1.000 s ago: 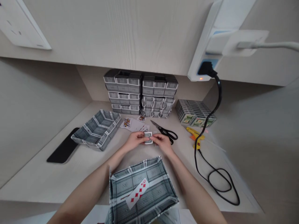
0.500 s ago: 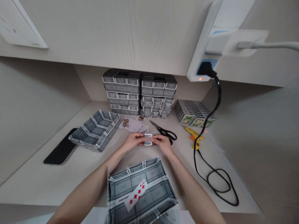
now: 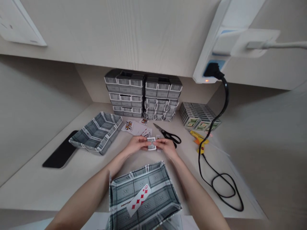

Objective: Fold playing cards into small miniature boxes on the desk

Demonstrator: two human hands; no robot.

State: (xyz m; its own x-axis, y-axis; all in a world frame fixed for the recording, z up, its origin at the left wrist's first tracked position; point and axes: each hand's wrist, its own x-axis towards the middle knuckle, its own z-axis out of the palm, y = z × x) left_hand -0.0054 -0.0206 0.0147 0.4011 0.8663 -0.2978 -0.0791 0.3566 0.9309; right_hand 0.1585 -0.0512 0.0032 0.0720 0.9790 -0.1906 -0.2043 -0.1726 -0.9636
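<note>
Both hands meet near the middle of the desk around a small patterned playing card [image 3: 151,143], which lies back side up between them. My left hand [image 3: 137,144] pinches its left edge, and my right hand [image 3: 166,146] pinches its right edge. Loose cards [image 3: 137,127] lie just behind my left hand. Black-handled scissors [image 3: 169,134] lie behind and beside my right hand. Between my forearms, close to me, is a tray made of cards [image 3: 153,204], with a cut strip of a red diamond card [image 3: 138,200] inside it.
Another card tray [image 3: 98,132] and a black phone [image 3: 59,153] are at the left. Stacked card boxes [image 3: 127,86] stand at the back, with packed decks [image 3: 199,116] to their right. A yellow glue gun [image 3: 200,140] has a black cable [image 3: 225,99] running up to a power strip [image 3: 208,48].
The whole view has shifted slightly. Both hands keep their hold on the card, which looks a little more tilted.
</note>
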